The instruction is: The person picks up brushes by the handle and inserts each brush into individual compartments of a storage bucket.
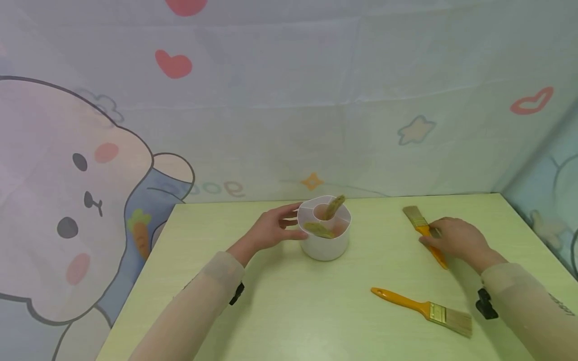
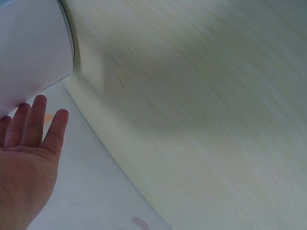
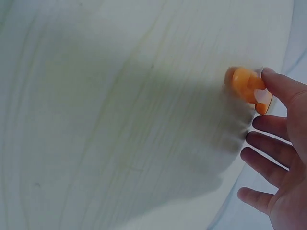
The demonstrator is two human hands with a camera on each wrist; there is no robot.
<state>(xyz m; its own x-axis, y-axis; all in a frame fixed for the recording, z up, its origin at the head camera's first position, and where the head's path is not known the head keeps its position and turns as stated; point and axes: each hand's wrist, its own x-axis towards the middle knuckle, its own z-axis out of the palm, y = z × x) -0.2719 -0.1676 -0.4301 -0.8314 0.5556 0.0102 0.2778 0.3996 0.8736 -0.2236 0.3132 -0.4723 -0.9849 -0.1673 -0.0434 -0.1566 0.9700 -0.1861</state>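
Close to a round white divided container (image 1: pixel 326 249), my left hand (image 1: pixel 273 225) reaches around its left side, thumb at the front and fingers behind. The left wrist view shows that hand (image 2: pixel 26 163) with extended fingers against the white wall (image 2: pixel 33 52). Two rough olive-green elongated pieces stand in it, one in the central ring (image 1: pixel 335 206), one in an outer compartment (image 1: pixel 318 230). On the right, my right hand (image 1: pixel 458 240) is over a paintbrush (image 1: pixel 437 254) with an orange handle. In the right wrist view its thumb and spread fingers flank the orange handle (image 3: pixel 245 84).
A second, wider orange-handled paintbrush (image 1: pixel 426 307) lies nearer the front, bristles pointing right. Everything stands on a pale yellow-green table (image 1: pixel 289 311). Behind it hangs a printed cloth (image 1: pixel 280 125) with a cartoon animal at left.
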